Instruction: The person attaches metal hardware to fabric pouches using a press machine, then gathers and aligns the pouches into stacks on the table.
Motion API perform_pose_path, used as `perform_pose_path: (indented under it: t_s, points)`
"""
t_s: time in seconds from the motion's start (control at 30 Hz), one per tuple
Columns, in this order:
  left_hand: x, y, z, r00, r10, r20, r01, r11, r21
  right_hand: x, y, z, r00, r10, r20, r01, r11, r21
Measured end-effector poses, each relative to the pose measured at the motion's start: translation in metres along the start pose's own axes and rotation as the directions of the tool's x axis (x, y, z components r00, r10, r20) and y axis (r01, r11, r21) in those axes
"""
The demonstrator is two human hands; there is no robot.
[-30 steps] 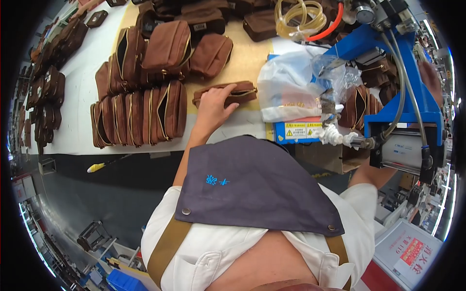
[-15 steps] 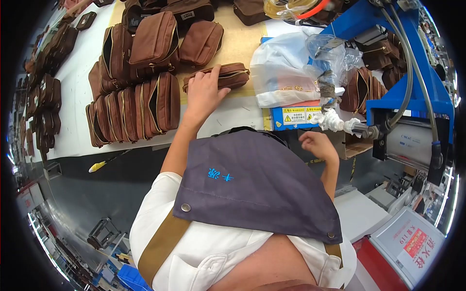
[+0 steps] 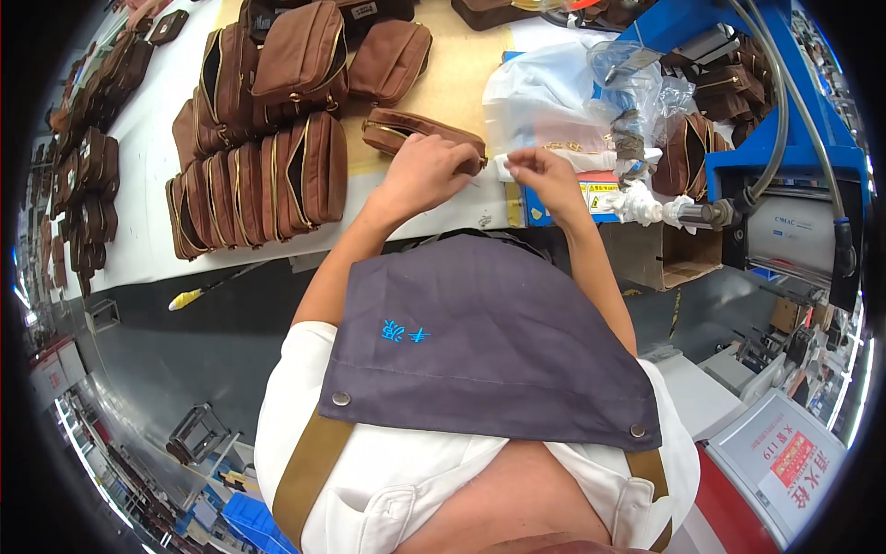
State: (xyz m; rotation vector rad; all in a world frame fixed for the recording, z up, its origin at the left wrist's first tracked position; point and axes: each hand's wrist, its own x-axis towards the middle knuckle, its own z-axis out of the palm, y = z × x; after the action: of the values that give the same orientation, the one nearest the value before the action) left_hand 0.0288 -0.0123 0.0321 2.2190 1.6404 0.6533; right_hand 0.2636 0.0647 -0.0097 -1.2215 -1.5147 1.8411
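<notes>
A brown zippered bag lies on its side near the table's front, its brass-coloured zipper facing up. My left hand is closed on the near side of it, with the fingers around its right end. Just to the right, my right hand is closed in a pinch beside the white plastic bag. Whatever is between its fingertips is too small to make out. Small gold-coloured metal pieces lie on the plastic, beyond the right hand.
Brown bags stand in a row on the left, with more piled behind. A blue press machine with hoses stands on the right, warning labels at its base. A cardboard box sits below the table edge.
My right hand has risen from beside the apron to the table, near the bag's right end. My left hand has slid right along the bag, which now tilts down to the right.
</notes>
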Motion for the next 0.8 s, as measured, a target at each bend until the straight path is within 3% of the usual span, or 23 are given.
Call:
perform_pose_path:
  t_s: [0.13, 0.17, 0.27, 0.37, 0.53, 0.8]
  points:
    - [0.011, 0.012, 0.032, 0.981, -0.182, -0.059, 0.187, 0.978, 0.092, 0.011, 0.002, 0.012, 0.995, 0.094, -0.015, -0.093, 0.995, 0.044]
    - [0.013, 0.009, 0.040, 0.978, -0.155, -0.142, 0.165, 0.984, 0.064, 0.012, 0.001, 0.014, 0.991, 0.130, -0.026, -0.129, 0.991, 0.034]
    - [0.017, 0.012, 0.045, 0.966, -0.239, -0.100, 0.236, 0.971, -0.040, 0.016, 0.018, 0.019, 0.990, 0.101, -0.096, -0.080, 0.977, 0.200]
    - [0.016, 0.013, 0.045, 0.967, -0.231, -0.109, 0.227, 0.973, -0.046, 0.017, 0.022, 0.021, 0.978, 0.119, -0.172, -0.067, 0.956, 0.286]
    - [0.016, 0.017, 0.047, 0.955, -0.250, -0.159, 0.239, 0.967, -0.084, 0.019, 0.019, 0.022, 0.976, 0.092, -0.196, -0.037, 0.963, 0.268]
    - [0.013, 0.016, 0.052, 0.954, -0.254, -0.161, 0.234, 0.963, -0.132, 0.029, 0.024, 0.022, 0.992, 0.096, -0.081, -0.072, 0.964, 0.257]
